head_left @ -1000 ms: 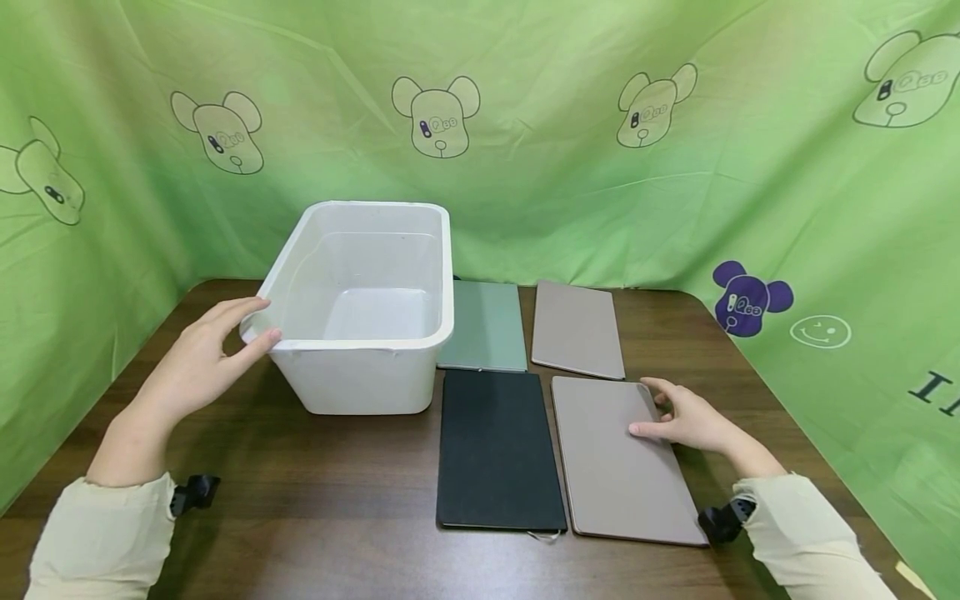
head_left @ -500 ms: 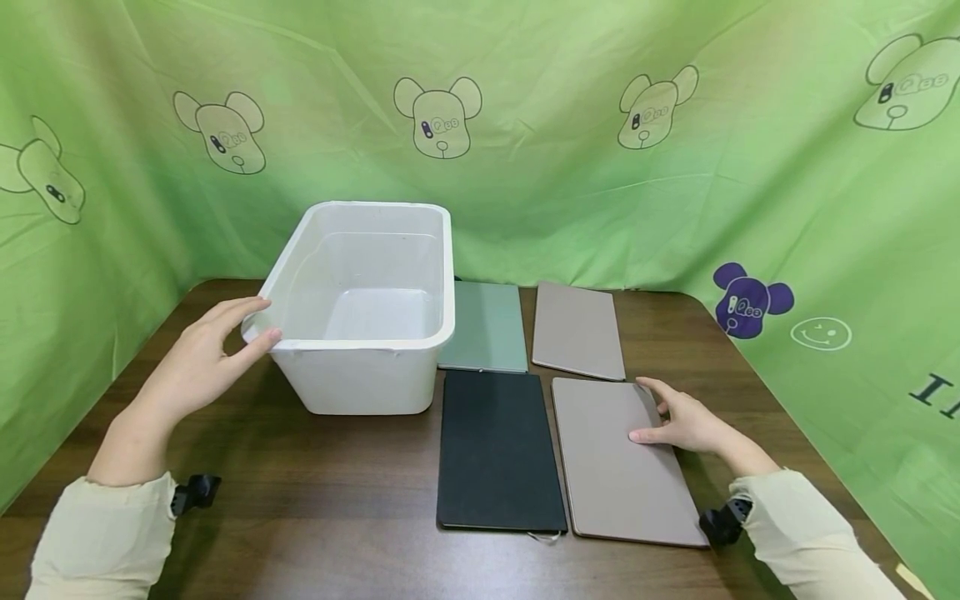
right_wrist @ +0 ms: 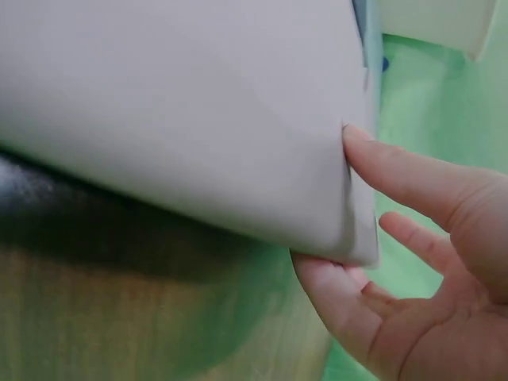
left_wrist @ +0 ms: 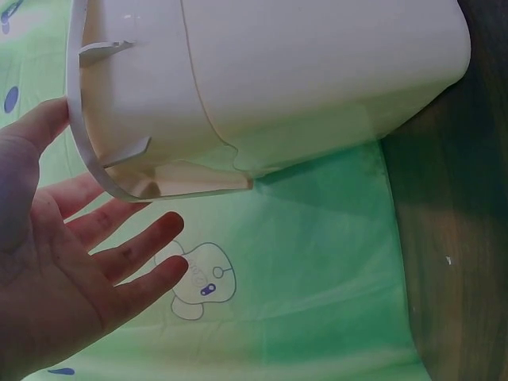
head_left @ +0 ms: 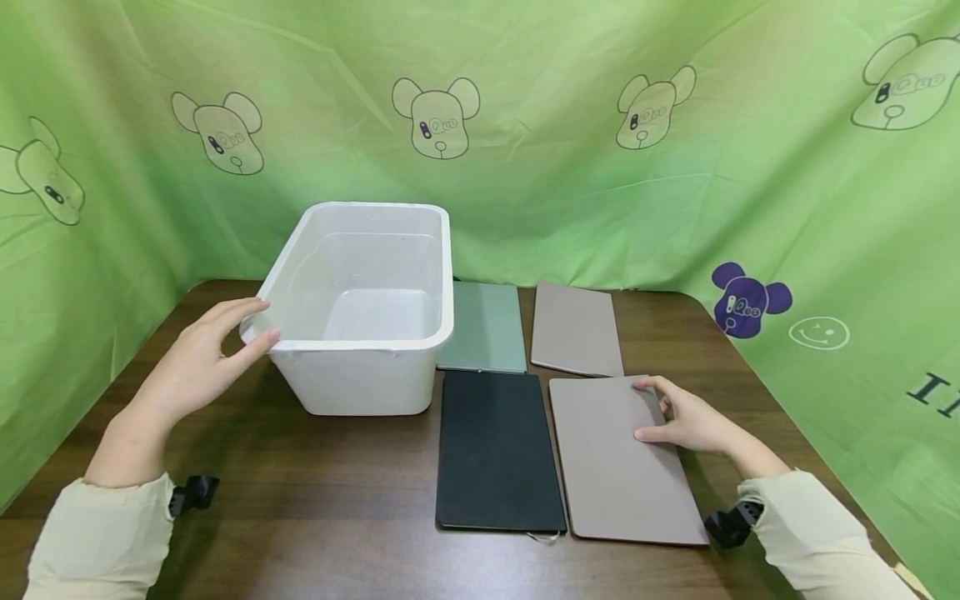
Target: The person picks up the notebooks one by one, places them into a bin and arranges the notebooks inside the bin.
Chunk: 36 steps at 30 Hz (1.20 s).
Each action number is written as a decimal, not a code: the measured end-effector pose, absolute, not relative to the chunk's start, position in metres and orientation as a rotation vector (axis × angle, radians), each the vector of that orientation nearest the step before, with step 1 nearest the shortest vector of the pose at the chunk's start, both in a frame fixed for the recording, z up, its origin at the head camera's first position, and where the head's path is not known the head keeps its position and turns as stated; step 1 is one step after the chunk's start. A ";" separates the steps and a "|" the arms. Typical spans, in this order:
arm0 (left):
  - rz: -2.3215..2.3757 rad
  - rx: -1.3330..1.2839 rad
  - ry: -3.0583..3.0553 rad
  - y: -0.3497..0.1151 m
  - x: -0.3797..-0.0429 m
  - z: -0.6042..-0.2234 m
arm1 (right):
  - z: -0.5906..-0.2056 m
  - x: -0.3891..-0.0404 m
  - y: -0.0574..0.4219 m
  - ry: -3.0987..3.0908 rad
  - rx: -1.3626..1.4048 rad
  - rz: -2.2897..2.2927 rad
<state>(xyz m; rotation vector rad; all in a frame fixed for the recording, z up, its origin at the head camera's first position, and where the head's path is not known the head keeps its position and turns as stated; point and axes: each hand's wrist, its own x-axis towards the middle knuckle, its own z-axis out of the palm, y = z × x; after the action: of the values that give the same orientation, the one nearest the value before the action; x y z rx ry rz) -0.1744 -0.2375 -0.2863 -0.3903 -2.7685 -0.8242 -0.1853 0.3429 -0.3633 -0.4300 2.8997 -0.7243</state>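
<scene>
Touches the bin [head_left: 360, 379], left of centre, with the loosely spread left hand [head_left: 197, 362], likely to steady it; pinches the grey book [head_left: 615, 483], lower right, near its upper-right corner with the right hand [head_left: 693, 421], probably for easier purchase.

Left grip [head_left: 195, 360] spread, right grip [head_left: 690, 421] pinched

Green curtain [head_left: 540, 200] around a brown table [head_left: 322, 483]

green notebook [head_left: 489, 327]: left side's stuck behind the white bin [head_left: 360, 379]
near gray notebook [right_wrist: 198, 119]: kinda blurry, runs off the right wrist view
left hand [left_wrist: 65, 258]: chopped by its wrist view's edge
</scene>
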 end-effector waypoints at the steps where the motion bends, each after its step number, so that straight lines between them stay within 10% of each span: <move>1: -0.826 -0.391 -2.768 -0.237 -0.174 -0.286 | -0.362 -0.185 0.344 2.882 -0.431 -0.740; 36: -0.848 -0.394 -2.750 -0.237 -0.175 -0.287 | -0.340 -0.174 0.352 2.639 -0.348 -1.285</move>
<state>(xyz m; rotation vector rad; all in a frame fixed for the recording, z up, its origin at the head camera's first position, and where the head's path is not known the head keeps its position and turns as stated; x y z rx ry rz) -0.1750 -0.2372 -0.2871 -0.3936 -2.7498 -0.8477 -0.1739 0.3524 -0.3399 -0.3483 2.6394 -1.2853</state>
